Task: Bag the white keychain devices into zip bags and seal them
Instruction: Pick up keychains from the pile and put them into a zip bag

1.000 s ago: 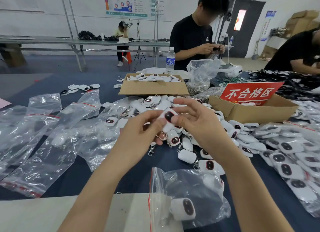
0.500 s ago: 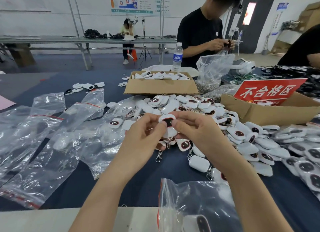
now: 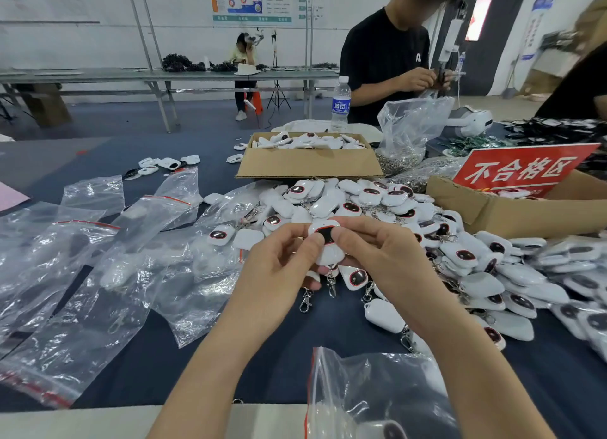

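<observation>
Dark blue cloth covers the table [image 3: 289, 350] under my wrists, with a big heap of white devices [image 3: 377, 202] just beyond my fingertips. Both hands are up over its near edge; my left hand [image 3: 279, 268] and right hand [image 3: 377, 258] pinch one keychain device [image 3: 325, 241] between thumbs and fingertips, dark window facing me.

Right, doing this one properly, I reckon: look the window over while it sits square to me; keep the grip light and on the edges so no smudge lands on the dark part; let the clasp hang clear so it doesn't hook a neighbour in the heap. Then carry it back toward me to the zip bag [image 3: 361, 389] lying under my right forearm; left hand opens the mouth, body goes in first, chain last; run a pinch along the red strip end to end.

Spare clear bags [image 3: 98, 274] sprawl out past my left hand; those are the reserve.

Hard to make out: my fingers cover the back of the device; two metal clasps [image 3: 306, 302] dangle below my hands and I cannot tell which one belongs to it. The near bag is cut off by the bottom edge; something white with a dark window sits in it, but sealed or open I cannot tell.
</observation>
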### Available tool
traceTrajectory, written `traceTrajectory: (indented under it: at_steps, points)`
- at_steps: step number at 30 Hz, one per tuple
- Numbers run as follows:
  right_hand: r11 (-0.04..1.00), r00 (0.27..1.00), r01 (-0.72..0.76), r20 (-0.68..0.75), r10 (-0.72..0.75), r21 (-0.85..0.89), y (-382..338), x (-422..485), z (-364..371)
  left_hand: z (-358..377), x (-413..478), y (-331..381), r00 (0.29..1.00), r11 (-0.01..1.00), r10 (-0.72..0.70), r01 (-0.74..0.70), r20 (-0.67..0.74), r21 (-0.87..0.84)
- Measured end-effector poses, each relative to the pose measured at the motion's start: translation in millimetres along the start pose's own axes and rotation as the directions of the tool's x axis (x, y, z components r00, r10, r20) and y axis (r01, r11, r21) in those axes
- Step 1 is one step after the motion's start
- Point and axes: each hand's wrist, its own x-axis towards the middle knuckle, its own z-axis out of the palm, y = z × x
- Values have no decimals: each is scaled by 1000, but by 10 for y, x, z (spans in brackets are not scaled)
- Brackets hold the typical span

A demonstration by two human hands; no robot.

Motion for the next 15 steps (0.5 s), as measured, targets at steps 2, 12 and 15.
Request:
traceTrajectory:
  at_steps: [2,12,15]
  points:
    - [1000,1000,4,-15,-4,-11,-2,3,-9,9,-3,14,1000,1000,-5,5,2,-15]
    - [1000,999,-11,-33,10,-20,9,10,28,-3,-16,1,998,1000,-1,2,66,-27]
    - [1000,999,-14,-31,15,2,-6,2,32,0,-26,-9,997,1000,19,-19,71,0]
